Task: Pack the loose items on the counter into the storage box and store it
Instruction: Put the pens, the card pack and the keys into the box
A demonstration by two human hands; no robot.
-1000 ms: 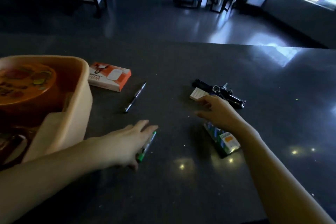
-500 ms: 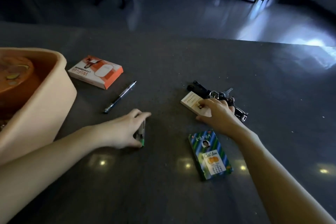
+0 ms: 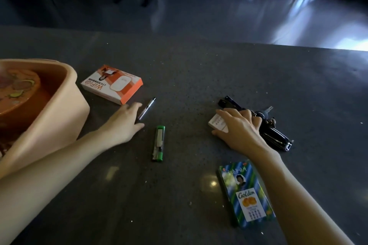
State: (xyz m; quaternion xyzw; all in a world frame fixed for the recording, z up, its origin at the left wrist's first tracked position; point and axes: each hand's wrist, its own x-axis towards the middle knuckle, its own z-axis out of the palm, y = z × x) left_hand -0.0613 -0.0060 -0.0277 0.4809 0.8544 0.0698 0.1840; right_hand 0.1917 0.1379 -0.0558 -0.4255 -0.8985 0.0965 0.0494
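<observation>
**Packing barely begun**

The storage box (image 3: 65, 105) sits at left; the loose items lie outside it on the counter (image 3: 199, 65). The left hand (image 3: 123, 123), fingers straight and empty, reaches just beside the pen (image 3: 147, 108), which runs near-left to far-right, tip pointing away. The right hand (image 3: 239, 131) curls over a white pack (image 3: 217, 124) against the keys (image 3: 266, 110), thumb at its near edge. Lighter (image 3: 158, 143), orange box (image 3: 112, 83), Golden pack (image 3: 247, 193): untouched.

Dark speckled counter (image 3: 189, 77), peach storage box (image 3: 65, 89) at left, orange carton (image 3: 112, 83), pen (image 3: 147, 108), green lighter (image 3: 158, 143), white box (image 3: 217, 124) touching keys (image 3: 274, 137), striped packet (image 3: 247, 193) nearest.
</observation>
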